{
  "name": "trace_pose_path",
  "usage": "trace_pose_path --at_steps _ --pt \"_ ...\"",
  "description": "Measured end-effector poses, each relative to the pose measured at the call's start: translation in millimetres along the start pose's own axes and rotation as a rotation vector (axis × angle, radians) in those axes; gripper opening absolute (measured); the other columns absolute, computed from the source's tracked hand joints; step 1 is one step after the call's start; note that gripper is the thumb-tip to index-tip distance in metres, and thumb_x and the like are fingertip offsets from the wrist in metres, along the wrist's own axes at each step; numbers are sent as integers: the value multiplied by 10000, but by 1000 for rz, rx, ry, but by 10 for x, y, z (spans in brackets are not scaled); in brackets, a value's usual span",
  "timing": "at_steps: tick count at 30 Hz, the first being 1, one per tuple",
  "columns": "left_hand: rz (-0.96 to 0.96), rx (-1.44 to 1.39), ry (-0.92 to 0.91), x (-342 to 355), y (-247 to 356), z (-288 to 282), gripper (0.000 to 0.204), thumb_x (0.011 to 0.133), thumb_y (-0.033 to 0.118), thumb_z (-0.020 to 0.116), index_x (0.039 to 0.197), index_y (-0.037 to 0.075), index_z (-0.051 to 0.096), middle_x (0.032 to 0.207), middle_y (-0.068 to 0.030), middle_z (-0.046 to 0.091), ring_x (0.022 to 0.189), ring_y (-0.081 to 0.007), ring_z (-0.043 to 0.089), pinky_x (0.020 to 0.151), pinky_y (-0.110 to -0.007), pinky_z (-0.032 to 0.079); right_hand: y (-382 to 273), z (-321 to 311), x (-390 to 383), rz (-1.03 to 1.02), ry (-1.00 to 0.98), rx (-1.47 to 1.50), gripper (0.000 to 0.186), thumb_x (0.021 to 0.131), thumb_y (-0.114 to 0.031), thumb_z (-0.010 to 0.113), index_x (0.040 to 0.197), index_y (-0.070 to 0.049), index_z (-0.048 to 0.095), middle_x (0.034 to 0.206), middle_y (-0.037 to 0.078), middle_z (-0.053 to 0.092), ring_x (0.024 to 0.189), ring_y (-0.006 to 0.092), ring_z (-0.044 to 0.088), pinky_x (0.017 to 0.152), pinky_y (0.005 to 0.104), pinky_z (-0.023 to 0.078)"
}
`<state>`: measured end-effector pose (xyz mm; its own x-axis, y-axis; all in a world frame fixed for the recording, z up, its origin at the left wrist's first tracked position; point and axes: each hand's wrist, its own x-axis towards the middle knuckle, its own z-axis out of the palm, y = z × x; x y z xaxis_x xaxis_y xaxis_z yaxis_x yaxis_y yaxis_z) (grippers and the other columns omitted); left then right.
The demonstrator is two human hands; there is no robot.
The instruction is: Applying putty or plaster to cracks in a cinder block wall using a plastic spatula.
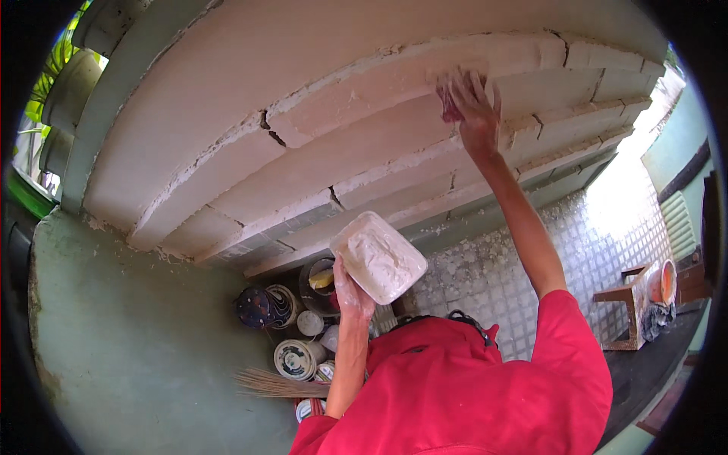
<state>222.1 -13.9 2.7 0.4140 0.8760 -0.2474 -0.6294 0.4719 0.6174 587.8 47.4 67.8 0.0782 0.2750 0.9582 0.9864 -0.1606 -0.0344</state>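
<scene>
My left hand [353,292] grips a white rectangular tub [381,258] from its left side. White paste lies inside it, its surface scooped and uneven. Up at the wall, my right hand [470,110] is coated in white and presses a dark reddish, cloth-like piece [450,108] against a pale plaster ledge [364,95]. Its fingers partly cover the piece, so its exact kind cannot be made out. Dark cracks [271,129] cut across the ledge, and its upper edge is rough and white.
Paint buckets [297,359], cans and a bundle of thin sticks [280,381] crowd the floor by the green wall [152,334]. A wooden stool [628,307] with an orange bucket [663,283] stands at right, on patterned floor tiles [485,280].
</scene>
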Motion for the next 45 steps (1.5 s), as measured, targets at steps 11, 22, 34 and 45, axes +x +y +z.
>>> trace_pose_path --at_steps 11,22,34,45 --pt "7 -33 82 -113 -9 -192 560 999 432 423 1418 61 401 1391 -105 502 1257 -279 512 1078 -431 413 -218 -799 300 729 95 416 293 952 -159 533 1190 -45 660 1122 177 683 1013 349 663 853 340 502" --pt "9 -48 153 -164 348 -499 573 1001 444 412 1428 63 390 1414 -109 483 1271 -284 499 1081 -438 409 -1014 -402 454 659 13 272 339 939 -115 505 1249 -127 642 1081 194 671 964 408 639 806 417 496" --pt "-58 0 104 -53 937 -870 602 999 478 400 1438 67 371 1421 -115 470 1279 -283 488 1083 -437 400 -2454 -207 468 613 -66 314 545 794 56 543 1278 -179 631 1089 153 680 928 358 671 776 385 525" --pt "-68 65 90 -66 1143 -1140 588 997 471 401 1414 56 401 1392 -110 498 1257 -266 508 1072 -415 406 -3139 -170 483 552 -13 475 440 839 64 607 1234 -123 659 1061 191 670 896 363 675 741 369 528"
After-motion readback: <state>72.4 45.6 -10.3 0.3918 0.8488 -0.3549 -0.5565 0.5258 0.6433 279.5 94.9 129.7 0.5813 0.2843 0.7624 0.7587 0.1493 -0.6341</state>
